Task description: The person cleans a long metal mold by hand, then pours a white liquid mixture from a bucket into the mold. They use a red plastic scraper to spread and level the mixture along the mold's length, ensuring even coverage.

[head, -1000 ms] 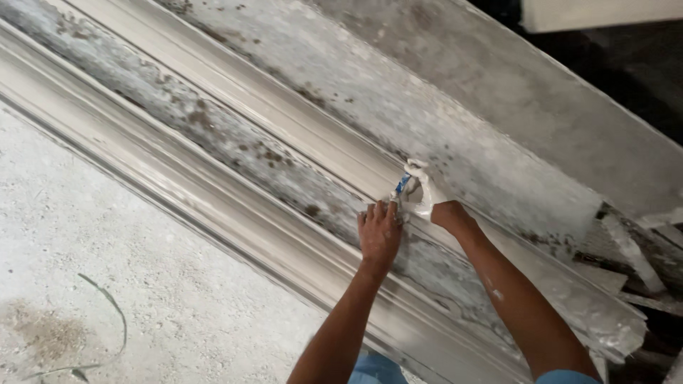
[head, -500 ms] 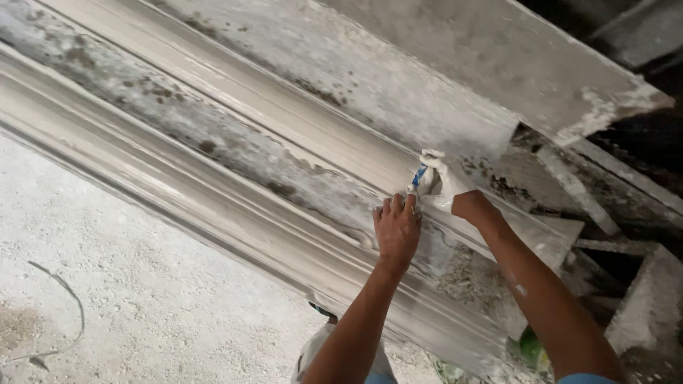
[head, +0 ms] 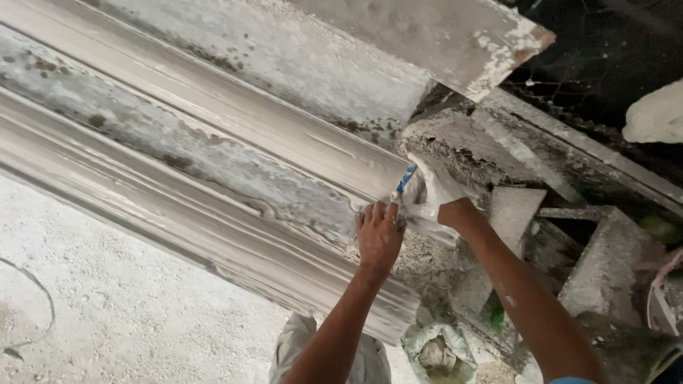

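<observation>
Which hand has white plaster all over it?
The right hand, the one gripping the blue-handled tool against the moulding. It is coated white; the left hand is bare and rests flat beside it.

Rough grey concrete floor (head: 121, 313) lying lower left; broken concrete blocks (head: 597, 270) sitting right; dark void (head: 605, 64) showing upper right.

Plaster-casting workshop or building site: long moulded plaster cornice (head: 213, 178), rough concrete floor (head: 107, 313), broken plaster slabs (head: 605, 263), splattered debris.

Grey-white moulding (head: 213, 163) w/ dark blotches; blue tool (head: 406, 179).
</observation>
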